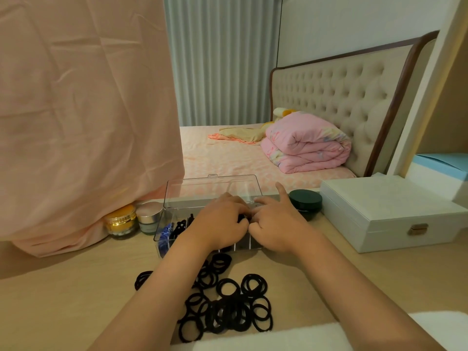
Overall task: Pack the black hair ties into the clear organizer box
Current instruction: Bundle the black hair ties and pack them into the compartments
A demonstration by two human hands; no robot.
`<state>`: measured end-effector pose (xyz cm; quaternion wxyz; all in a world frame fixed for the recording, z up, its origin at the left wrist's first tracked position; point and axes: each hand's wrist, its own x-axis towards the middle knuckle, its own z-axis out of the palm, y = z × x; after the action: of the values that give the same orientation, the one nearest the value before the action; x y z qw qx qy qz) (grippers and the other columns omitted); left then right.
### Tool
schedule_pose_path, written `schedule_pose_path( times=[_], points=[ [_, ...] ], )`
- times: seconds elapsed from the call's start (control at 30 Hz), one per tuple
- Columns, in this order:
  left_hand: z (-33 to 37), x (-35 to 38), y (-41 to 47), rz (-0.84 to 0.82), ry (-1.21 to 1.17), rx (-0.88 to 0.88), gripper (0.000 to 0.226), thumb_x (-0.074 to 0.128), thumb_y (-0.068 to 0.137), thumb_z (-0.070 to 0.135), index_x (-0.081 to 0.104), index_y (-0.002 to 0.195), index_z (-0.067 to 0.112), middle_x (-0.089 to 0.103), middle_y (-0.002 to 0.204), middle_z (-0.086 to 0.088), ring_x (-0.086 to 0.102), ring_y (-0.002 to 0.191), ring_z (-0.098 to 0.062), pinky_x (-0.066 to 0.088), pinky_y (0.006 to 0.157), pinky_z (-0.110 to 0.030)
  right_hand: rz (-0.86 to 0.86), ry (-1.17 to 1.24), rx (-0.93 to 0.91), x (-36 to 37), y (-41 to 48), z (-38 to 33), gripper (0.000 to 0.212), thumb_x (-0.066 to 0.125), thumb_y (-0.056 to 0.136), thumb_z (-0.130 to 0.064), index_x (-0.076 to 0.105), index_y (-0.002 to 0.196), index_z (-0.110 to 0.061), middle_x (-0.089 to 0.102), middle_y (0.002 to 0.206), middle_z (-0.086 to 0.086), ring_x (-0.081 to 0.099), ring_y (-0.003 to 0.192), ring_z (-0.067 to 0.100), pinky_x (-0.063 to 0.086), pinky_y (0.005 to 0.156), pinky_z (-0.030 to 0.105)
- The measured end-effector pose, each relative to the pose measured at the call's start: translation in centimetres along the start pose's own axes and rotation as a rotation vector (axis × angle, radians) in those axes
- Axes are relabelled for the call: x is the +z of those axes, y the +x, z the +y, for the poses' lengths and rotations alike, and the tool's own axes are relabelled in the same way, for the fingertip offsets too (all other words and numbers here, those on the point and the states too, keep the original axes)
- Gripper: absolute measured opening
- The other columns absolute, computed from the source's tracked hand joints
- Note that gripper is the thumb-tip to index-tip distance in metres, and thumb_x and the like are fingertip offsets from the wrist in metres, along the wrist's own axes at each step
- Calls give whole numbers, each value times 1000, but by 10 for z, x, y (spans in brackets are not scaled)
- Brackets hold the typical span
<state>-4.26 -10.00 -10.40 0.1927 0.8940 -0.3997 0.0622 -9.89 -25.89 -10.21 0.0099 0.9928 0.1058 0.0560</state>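
A clear organizer box [167, 225] stands on the desk with its lid [212, 190] raised behind it. Blue ties and some black ties lie in its left compartments. Both hands hover over the middle compartments. My left hand [220, 224] and my right hand [276, 221] meet fingertip to fingertip, pinching black hair ties [243, 219] between them; most of those ties are hidden by the fingers. My right index finger points up. A loose pile of black hair ties [228, 302] lies on the desk in front of the box, between my forearms.
A white jewellery case [385, 211] sits right of the box, with a dark round jar [305, 198] beside it. Two cosmetic jars [134, 220] stand at the left under a hanging pink cloth [83, 117]. A white towel [278, 338] lies at the desk's near edge. Behind is a bed.
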Motion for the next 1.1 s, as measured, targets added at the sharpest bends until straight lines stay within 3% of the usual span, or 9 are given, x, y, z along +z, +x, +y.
schedule_pose_path(
  times=[0.1,0.2,0.33,0.43,0.53,0.63,0.73,0.87,1.1],
  points=[
    [-1,2,-2,3,-29,-22,43,51,94,24,59,137,23,55,139,5,42,129,-13,39,109,-36,-22,5,3,-4,-1,0,54,26,93,-32,77,108,-22,59,144,-12,30,148,11,-19,122,52],
    [1,-3,-4,-8,-37,-37,49,52,96,28,50,144,27,51,144,5,44,131,-15,40,109,-37,36,82,30,-13,-2,7,42,42,95,-24,75,120,-24,57,145,-11,31,147,11,-10,125,47],
    [2,-16,-8,-35,-54,-68,51,50,99,36,45,148,27,45,151,6,39,138,-15,37,113,-38,141,230,71,-27,-7,12,39,48,94,-17,75,120,-26,69,126,-5,53,122,15,22,120,37],
    [2,-30,-16,7,-80,-84,50,50,99,35,45,148,26,44,152,6,37,140,-15,34,115,-37,198,322,128,-35,-12,9,38,51,94,-14,73,123,-23,67,127,-4,57,117,16,40,110,38],
    [5,-39,-33,92,-60,-80,42,54,96,29,55,138,26,54,136,6,47,125,-14,43,105,-37,216,395,137,-48,-25,-5,33,52,95,-13,75,115,-24,68,112,-7,62,95,10,51,86,30],
    [13,-40,-57,99,-67,-80,24,55,92,26,64,113,32,59,101,17,55,93,-7,48,80,-27,28,481,124,-55,-44,-28,27,57,93,-15,77,104,-29,66,82,-15,61,68,4,51,65,20],
    [21,-35,-82,-7,-63,-53,10,59,87,30,65,93,34,59,89,18,57,83,-4,49,73,-25,-203,411,117,-48,-58,-46,28,69,86,-26,72,111,-37,66,97,-16,67,85,9,61,81,33],
    [22,-27,-112,-151,19,-34,29,65,84,49,65,111,39,54,111,16,48,108,-3,47,89,-29,-425,391,196,-40,-74,-63,61,83,81,-27,55,134,-36,58,120,-5,66,93,16,64,74,32],
    [27,-13,-137,-112,59,-39,31,51,95,43,67,119,31,58,117,11,49,109,-9,44,92,-30,-347,236,237,-22,-78,-75,52,76,82,-13,65,132,-26,64,121,-2,63,104,18,58,93,33]
  ],
)
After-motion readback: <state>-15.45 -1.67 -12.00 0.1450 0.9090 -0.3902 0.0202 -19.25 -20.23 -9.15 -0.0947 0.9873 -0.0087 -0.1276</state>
